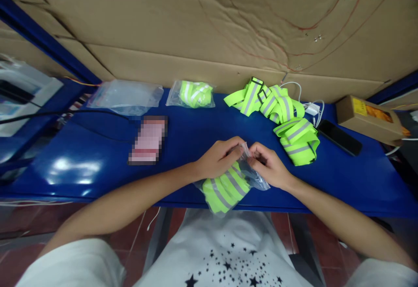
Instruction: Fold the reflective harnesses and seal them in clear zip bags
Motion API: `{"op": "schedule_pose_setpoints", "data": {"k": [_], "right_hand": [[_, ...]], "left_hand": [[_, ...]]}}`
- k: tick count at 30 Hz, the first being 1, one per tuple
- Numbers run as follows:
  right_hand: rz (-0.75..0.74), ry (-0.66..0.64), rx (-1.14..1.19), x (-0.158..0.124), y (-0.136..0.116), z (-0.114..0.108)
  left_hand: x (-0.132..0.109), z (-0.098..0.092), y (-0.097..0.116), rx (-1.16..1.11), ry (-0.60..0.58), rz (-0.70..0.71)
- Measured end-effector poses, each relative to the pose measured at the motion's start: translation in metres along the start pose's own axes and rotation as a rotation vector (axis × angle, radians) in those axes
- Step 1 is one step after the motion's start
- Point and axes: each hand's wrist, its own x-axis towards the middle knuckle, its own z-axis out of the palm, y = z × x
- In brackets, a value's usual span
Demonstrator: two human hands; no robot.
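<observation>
Clear bag (259, 180), reflective strap (225, 187) inside. Left hand (222, 158) and right hand (270, 166) pinch its mouth; even pressure, strap clear of edge, advisable.

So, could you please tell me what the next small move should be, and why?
Perhaps pinch along the mouth of the clear bag to seal it: the left hand and right hand both grip its edge, and the yellow-green strap lies inside.

Over the near edge of the table (192, 134), under left hand (222, 158) and right hand (270, 166): held bag (257, 179), straps (225, 190) inside. Toward eleven o'clock, filled bag (192, 94); half past ten, flat bags (126, 96); one, strap pile (276, 104); two, strap bundle (299, 143), then phone (339, 138), then box (369, 126). Behind, twelve, cardboard (146, 25).
</observation>
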Motion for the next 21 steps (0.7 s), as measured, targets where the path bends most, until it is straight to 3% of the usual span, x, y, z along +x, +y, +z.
{"op": "schedule_pose_setpoints", "data": {"k": [13,21], "right_hand": [[-0.056,0.057,-0.077,-0.0007,0.0030,0.0017],[-0.085,0.029,-0.144,-0.0010,0.0034,-0.0004]], "left_hand": [[-0.0018,0.0032,-0.0041,0.173,0.097,0.093],[0.0009,0.0014,-0.0027,0.232,0.066,0.188]]}}
